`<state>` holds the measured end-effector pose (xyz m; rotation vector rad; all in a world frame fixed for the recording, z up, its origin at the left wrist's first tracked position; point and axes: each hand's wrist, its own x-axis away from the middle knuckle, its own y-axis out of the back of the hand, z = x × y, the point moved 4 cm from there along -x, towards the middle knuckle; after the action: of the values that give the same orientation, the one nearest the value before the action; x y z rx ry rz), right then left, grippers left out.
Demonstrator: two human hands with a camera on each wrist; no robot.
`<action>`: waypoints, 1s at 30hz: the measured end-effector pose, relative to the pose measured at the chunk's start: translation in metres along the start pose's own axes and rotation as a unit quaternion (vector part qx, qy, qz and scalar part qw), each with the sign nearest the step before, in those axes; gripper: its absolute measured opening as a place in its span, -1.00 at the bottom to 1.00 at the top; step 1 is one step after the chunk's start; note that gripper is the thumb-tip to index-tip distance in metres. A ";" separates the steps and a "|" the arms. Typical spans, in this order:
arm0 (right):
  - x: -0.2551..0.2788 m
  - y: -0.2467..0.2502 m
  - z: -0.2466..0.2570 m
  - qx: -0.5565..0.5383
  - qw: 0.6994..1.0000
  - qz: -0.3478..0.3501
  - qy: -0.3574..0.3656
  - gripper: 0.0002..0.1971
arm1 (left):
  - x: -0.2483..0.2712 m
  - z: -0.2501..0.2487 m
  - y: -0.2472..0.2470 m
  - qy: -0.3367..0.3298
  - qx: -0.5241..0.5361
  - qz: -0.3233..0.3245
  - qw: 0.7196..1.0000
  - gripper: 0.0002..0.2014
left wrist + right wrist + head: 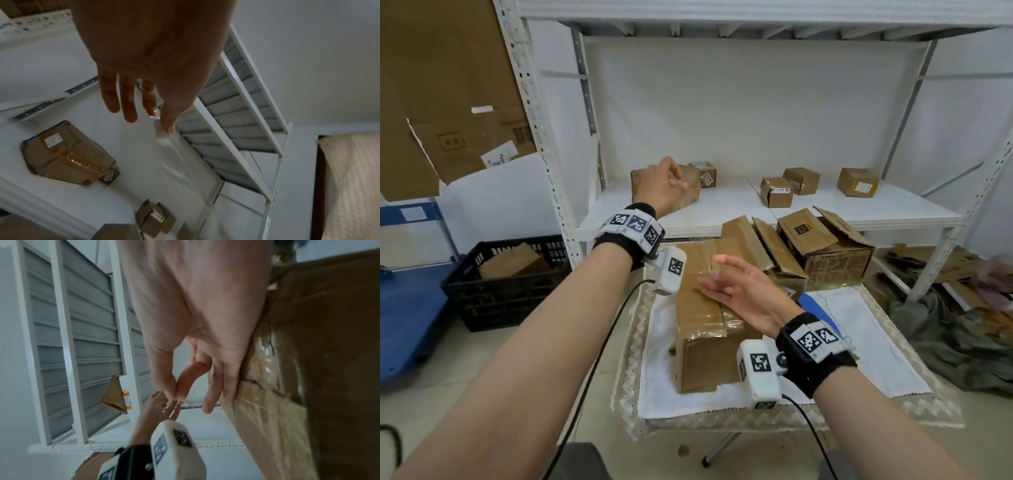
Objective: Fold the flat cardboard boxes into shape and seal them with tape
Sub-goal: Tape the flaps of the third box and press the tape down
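Observation:
A brown cardboard box point(705, 329) stands on the small cloth-covered table point(859, 346), its top flaps shut under glossy tape. My left hand point(678, 183) is raised above the shelf, and its thumb and forefinger pinch one end of a clear tape strip point(164, 138), with the other fingers straight. The strip runs down from there toward my right hand point(717, 267), which hovers over the box top. In the right wrist view the thumb and forefinger point(176, 394) pinch together at the strip's near end, while the other fingers lie along the box point(308, 369).
Several small sealed boxes point(777, 192) sit on the white shelf point(722, 219). Opened cartons point(825, 246) crowd behind the table. A black crate point(506, 284) and a blue cart point(407, 308) stand at the left. Crumpled cloth and scraps point(945, 325) lie on the floor at the right.

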<state>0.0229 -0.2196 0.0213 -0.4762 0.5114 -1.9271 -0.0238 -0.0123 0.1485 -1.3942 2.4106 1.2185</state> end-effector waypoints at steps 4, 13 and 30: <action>0.002 0.005 0.001 -0.042 0.999 0.013 0.018 -0.36 | -0.015 -0.001 -0.031 -0.006 -0.038 0.083 0.996 -0.87; 0.007 0.004 0.004 -0.017 0.999 0.027 0.000 -0.19 | -0.012 0.033 -0.082 0.053 -0.041 0.227 0.971 -0.84; 0.005 0.008 -0.001 -0.040 0.998 0.038 -0.008 -0.44 | -0.006 0.042 -0.090 0.054 -0.077 0.281 0.955 -0.97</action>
<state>0.0264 -0.2266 0.0163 -0.5167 0.5897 -1.8337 0.0367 -0.0027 0.0697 -0.8331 2.9659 1.4992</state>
